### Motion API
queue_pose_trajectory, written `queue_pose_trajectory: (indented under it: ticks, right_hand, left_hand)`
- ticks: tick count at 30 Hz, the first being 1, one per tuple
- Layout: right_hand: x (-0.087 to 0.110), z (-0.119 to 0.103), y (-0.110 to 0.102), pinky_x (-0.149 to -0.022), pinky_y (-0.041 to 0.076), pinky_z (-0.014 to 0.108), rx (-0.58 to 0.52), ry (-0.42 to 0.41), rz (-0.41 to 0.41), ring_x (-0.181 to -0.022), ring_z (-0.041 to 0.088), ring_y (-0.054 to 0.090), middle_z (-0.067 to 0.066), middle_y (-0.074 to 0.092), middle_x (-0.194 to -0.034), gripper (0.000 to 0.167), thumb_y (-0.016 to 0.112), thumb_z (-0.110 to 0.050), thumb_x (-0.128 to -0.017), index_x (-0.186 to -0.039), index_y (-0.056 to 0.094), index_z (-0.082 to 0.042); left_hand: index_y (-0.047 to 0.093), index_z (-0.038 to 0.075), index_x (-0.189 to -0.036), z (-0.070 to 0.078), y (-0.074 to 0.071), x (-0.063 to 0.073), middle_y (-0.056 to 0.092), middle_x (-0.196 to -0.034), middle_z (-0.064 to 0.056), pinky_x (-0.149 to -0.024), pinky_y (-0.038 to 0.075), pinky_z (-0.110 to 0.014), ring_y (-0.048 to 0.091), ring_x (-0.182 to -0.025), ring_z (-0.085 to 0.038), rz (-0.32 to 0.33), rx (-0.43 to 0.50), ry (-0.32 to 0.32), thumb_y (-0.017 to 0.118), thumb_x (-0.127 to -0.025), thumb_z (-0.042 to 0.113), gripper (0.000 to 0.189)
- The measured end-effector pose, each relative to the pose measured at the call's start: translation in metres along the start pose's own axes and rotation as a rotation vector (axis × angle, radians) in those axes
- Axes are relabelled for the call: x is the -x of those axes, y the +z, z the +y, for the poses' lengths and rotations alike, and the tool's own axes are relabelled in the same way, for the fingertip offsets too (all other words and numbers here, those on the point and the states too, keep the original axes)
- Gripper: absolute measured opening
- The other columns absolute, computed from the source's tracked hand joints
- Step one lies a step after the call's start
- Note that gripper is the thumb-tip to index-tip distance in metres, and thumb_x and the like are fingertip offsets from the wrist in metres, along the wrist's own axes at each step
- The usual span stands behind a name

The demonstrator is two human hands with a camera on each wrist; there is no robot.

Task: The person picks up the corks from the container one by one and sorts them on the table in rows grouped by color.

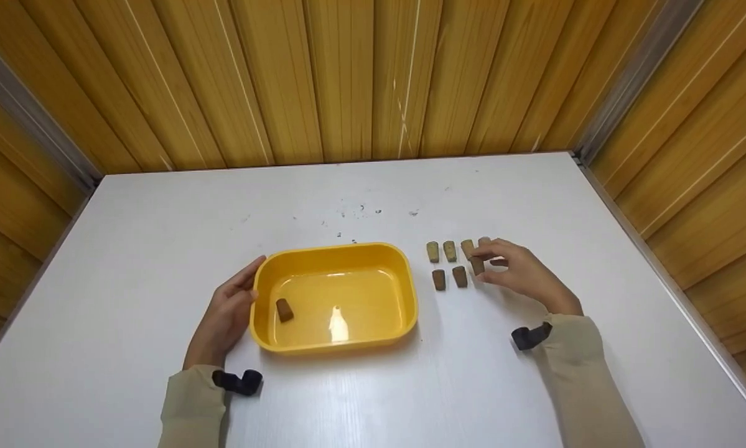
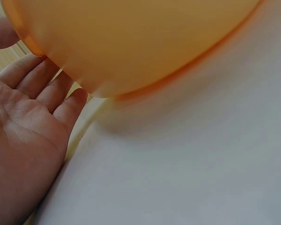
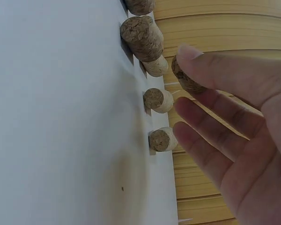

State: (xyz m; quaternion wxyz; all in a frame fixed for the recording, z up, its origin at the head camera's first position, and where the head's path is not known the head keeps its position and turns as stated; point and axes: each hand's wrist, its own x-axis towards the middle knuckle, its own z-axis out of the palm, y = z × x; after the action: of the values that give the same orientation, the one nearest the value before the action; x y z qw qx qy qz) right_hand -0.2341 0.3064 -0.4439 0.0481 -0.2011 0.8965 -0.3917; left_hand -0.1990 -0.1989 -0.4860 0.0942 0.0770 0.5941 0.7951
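A yellow plastic tub [image 1: 335, 344] stands on the white table. My left hand [image 1: 226, 311] holds its left side, thumb at the rim and fingers against the outer wall; the left wrist view has these fingers [image 2: 54, 91] on the tub's outside. One brown cork stopper [image 1: 284, 310] lies inside the tub, toward the left. My right hand [image 1: 525, 274] pinches another brown cork stopper [image 3: 187, 79] between thumb and forefinger, just off the table. Beside it, two brown stoppers [image 1: 460, 277] stand in the near row, with several paler ones [image 1: 450, 251] behind, partly hidden by the fingers.
Yellow wood-patterned panels [image 1: 341, 81] rise behind the white table [image 1: 348, 410] and along both sides. Small dark marks [image 1: 361, 208] dot the tabletop beyond the tub. A black wrist camera [image 1: 241, 381] sits at the left cuff, another [image 1: 530, 336] at the right.
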Motion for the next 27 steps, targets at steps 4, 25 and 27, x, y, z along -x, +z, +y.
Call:
queue_pose_trajectory:
  ticks: [4, 25, 27]
  right_hand:
    - [0.0030, 0.0021, -0.0019, -0.100, 0.049, 0.048, -0.039, 0.025, -0.010, -0.117, 0.036, 0.056, 0.016, 0.061, -0.123, 0.041, 0.071, -0.002, -0.082, -0.122, 0.061, -0.001]
    - [0.0065, 0.0099, -0.0035, -0.097, 0.050, 0.045, -0.014, 0.160, -0.088, -0.114, 0.032, 0.059, 0.014, 0.060, -0.127, 0.043, 0.071, -0.008, -0.083, -0.125, 0.060, -0.006]
    - [0.0068, 0.0098, -0.0030, -0.097, 0.050, 0.046, -0.011, 0.148, -0.086, -0.113, 0.032, 0.059, 0.015, 0.061, -0.126, 0.042, 0.071, -0.007, -0.083, -0.124, 0.060, -0.005]
  left_hand:
    - [0.029, 0.003, -0.150, -0.0003, 0.0001, -0.0002, 0.044, -0.147, 0.002, -0.110, 0.037, -0.019, 0.045, -0.132, -0.005, 0.009, 0.012, 0.000, 0.039, -0.090, -0.005, 0.062]
    - [0.030, 0.002, -0.149, -0.0008, -0.0005, -0.0011, 0.047, -0.145, 0.003, -0.109, 0.039, -0.022, 0.047, -0.132, -0.007, 0.013, 0.039, 0.002, 0.042, -0.090, -0.005, 0.061]
    - [0.030, 0.003, -0.150, -0.0010, -0.0008, -0.0012, 0.046, -0.146, 0.002, -0.110, 0.038, -0.023, 0.046, -0.133, -0.008, 0.007, 0.040, -0.002, 0.042, -0.091, -0.005, 0.061]
